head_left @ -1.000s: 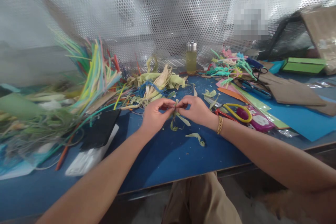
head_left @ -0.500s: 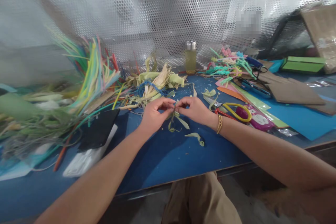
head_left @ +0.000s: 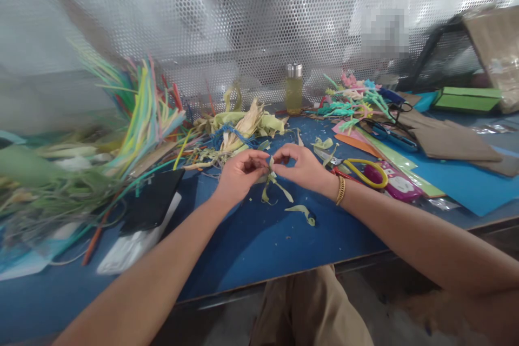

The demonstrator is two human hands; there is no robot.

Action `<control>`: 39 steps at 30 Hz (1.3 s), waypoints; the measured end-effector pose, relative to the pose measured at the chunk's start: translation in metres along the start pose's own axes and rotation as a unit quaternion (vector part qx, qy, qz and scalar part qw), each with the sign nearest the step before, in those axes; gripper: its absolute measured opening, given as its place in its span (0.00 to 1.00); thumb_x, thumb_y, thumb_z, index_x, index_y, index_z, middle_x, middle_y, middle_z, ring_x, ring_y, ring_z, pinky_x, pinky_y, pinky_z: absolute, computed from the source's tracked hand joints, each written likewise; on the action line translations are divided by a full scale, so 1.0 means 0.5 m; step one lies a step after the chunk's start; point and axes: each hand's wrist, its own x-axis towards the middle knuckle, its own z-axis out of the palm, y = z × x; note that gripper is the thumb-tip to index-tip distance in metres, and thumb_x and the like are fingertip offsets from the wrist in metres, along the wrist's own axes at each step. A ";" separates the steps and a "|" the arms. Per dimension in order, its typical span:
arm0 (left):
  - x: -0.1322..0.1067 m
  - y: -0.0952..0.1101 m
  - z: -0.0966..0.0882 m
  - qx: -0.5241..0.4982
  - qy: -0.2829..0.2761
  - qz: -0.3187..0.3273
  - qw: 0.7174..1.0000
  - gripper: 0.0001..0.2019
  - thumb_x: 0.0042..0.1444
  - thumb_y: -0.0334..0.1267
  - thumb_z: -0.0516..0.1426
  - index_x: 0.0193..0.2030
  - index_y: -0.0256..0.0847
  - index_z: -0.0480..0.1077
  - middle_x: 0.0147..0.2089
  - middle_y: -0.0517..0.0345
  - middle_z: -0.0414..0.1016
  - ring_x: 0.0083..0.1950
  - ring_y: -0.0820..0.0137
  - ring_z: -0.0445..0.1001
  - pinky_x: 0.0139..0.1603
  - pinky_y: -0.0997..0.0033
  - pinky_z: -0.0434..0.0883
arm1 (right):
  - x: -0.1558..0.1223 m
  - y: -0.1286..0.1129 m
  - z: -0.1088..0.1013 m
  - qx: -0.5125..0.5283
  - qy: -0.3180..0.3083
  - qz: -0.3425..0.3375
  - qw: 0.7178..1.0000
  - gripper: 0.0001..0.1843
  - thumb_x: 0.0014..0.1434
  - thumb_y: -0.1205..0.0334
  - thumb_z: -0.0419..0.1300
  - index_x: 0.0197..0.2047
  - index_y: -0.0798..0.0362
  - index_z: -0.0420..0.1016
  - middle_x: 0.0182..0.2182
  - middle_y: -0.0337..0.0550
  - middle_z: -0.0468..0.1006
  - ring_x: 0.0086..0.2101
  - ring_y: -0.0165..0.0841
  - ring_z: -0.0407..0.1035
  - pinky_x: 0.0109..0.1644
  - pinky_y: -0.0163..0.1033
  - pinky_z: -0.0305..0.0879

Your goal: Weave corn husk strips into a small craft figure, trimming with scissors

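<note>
Husk strip (head_left: pixel 272 186) is pinched between our left hand (head_left: pixel 239 173) and right hand (head_left: pixel 302 167); we judge it partly folded, loose ends left hanging.

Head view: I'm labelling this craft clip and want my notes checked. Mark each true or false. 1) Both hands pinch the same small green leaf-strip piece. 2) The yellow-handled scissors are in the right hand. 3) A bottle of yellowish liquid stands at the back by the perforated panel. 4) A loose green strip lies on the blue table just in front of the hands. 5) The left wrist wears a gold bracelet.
1) True: the left hand and right hand both pinch the leaf-strip piece.
2) False: the scissors lie on the blue table, right of that hand.
3) True: the bottle stands there.
4) True: the loose strip.
5) False: the bracelet is on the right wrist.
</note>
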 end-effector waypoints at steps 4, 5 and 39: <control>0.001 0.000 0.001 -0.009 0.005 -0.002 1.000 0.12 0.48 0.33 0.65 0.42 0.41 0.75 0.33 0.58 0.78 0.34 0.71 0.76 0.39 0.68 0.75 | -0.004 -0.009 0.001 -0.055 0.068 -0.034 0.996 0.10 0.50 0.67 0.63 0.37 0.52 0.70 0.35 0.42 0.73 0.35 0.32 0.66 0.42 0.38 0.65; 0.001 0.001 0.001 -0.014 0.007 -0.002 1.000 0.13 0.48 0.32 0.64 0.42 0.41 0.75 0.33 0.58 0.78 0.34 0.71 0.76 0.39 0.69 0.75 | -0.004 -0.011 -0.001 -0.069 0.084 -0.045 0.993 0.11 0.50 0.67 0.62 0.38 0.52 0.70 0.35 0.42 0.73 0.36 0.32 0.67 0.42 0.39 0.65; 0.002 0.001 -0.002 -0.025 0.045 -0.082 0.995 0.12 0.43 0.40 0.70 0.34 0.40 0.77 0.30 0.57 0.78 0.31 0.70 0.75 0.36 0.68 0.73 | 0.007 0.011 -0.004 0.116 0.048 0.073 0.989 0.07 0.55 0.65 0.58 0.26 0.52 0.68 0.29 0.39 0.73 0.32 0.30 0.64 0.38 0.37 0.61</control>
